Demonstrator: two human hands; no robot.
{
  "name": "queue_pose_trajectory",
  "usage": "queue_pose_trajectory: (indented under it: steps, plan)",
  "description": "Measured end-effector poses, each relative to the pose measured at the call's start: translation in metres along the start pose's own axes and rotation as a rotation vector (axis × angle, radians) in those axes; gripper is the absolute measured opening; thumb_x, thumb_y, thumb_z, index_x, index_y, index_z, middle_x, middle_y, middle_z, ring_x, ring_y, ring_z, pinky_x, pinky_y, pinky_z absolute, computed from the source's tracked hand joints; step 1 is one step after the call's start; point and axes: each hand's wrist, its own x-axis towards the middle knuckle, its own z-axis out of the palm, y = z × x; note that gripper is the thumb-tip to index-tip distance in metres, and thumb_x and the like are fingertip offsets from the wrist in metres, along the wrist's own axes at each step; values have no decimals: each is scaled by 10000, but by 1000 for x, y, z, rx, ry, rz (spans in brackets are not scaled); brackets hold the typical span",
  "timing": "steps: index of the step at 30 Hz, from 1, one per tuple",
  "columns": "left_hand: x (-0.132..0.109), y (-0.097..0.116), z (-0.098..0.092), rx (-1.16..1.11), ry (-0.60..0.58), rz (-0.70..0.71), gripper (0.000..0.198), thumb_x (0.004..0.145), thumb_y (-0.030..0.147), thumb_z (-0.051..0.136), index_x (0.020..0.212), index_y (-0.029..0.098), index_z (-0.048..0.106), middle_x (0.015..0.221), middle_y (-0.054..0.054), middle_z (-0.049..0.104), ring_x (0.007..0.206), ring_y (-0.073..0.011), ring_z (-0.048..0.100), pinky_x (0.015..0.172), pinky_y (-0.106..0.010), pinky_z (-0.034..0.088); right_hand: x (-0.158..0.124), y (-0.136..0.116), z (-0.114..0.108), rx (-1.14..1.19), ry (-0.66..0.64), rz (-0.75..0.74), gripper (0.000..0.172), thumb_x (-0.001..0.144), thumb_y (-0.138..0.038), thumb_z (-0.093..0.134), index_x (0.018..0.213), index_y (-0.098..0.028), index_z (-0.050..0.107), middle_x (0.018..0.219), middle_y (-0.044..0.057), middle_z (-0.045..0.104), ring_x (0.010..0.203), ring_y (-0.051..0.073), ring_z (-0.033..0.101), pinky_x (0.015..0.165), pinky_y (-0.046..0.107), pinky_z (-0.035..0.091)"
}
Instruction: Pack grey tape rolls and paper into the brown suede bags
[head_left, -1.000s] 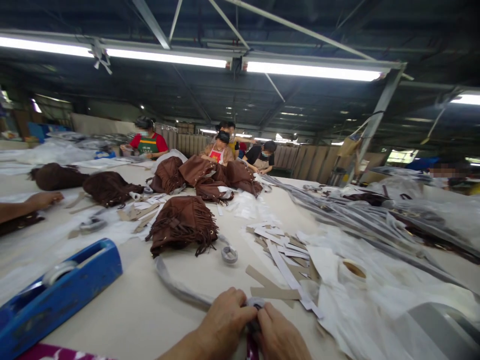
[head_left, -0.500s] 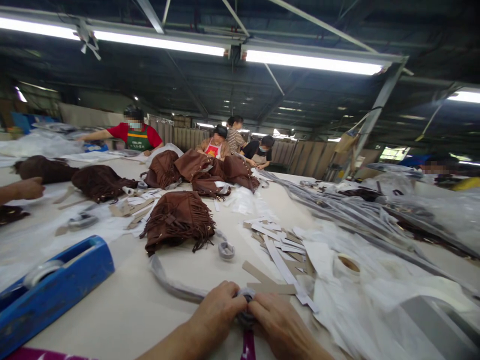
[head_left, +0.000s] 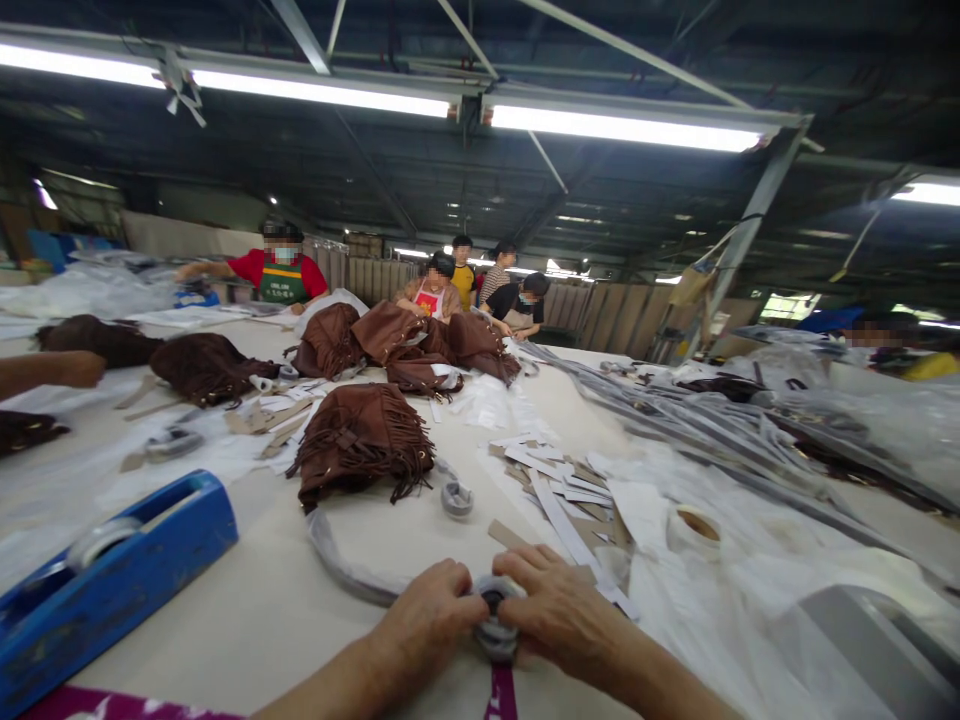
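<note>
- With left hand (head_left: 433, 612), pinching the left side of a grey-wrapped coil (head_left: 500, 640) at near centre, just above a purple strip (head_left: 501, 692).
- With right hand (head_left: 559, 610), gripping the same coil from the right, fingers bent.
- On the pale tabletop (head_left: 240, 635), farther left, a brown fringed bag (head_left: 367, 440), with a grey-wrapped strap (head_left: 337, 570) curving towards the left hand.
- At near left, a blue tape dispenser (head_left: 142, 580); beyond, at the left edge, a co-worker's hand (head_left: 86, 370).
- To the right, scattered paper strips (head_left: 551, 508), a white roll (head_left: 681, 532) and crumpled plastic sheeting (head_left: 750, 620).
- Across the table, heaped brown bags (head_left: 386, 330), with co-workers (head_left: 281, 280) beyond.
- Overhead, fluorescent tubes (head_left: 622, 125) under a dark roof (head_left: 450, 170); at far right, a slanting post (head_left: 750, 235).
</note>
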Motion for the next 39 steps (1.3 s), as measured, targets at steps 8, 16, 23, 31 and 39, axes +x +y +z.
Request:
queue_pose_trajectory:
  steps: [8, 16, 23, 31, 39]
  plan:
    - [-12, 8, 7, -94, 50, -182, 378, 858, 58, 479, 1194, 229, 493, 1011, -41, 607, 908, -188, 533, 822, -296, 428, -5, -9, 37, 61, 158, 134, 192, 763, -168, 654, 943, -216, 607, 1150, 66, 560, 1165, 272, 445, 1063, 494, 288]
    - [-20, 14, 9, -16, 16, -167, 227, 875, 118, 491, 1052, 234, 571, 991, -50, 575, 888, -209, 508, 777, -328, 421, 5, -36, 86, 178, 376, 397, 142, 763, -120, 556, 881, -199, 572, 1031, 93, 541, 1004, 276, 490, 877, 447, 420]
    - [-22, 3, 4, -62, 28, -190, 102, 914, 218, 530, 978, 232, 608, 941, -17, 567, 883, -178, 513, 732, -273, 391, 17, -25, 29, 391, 99, 119, 219, 687, -66, 603, 864, -195, 588, 977, 33, 606, 935, 201, 509, 828, 309, 427]
    - [-20, -6, 4, 41, 44, -160, 117, 908, 203, 512, 999, 224, 584, 939, -23, 588, 845, -185, 520, 743, -293, 399, 15, -17, 62, -51, 221, 52, 144, 754, -88, 611, 821, -204, 559, 837, 27, 627, 793, 231, 532, 755, 371, 411]
    - [-18, -20, -7, 43, 43, -157, 115, 908, 270, 535, 1002, 249, 597, 915, -12, 575, 838, -171, 526, 700, -254, 393, 40, -34, 75, 121, 231, 380, 280, 727, -49, 550, 963, -197, 577, 906, 67, 645, 826, 244, 576, 760, 369, 485]
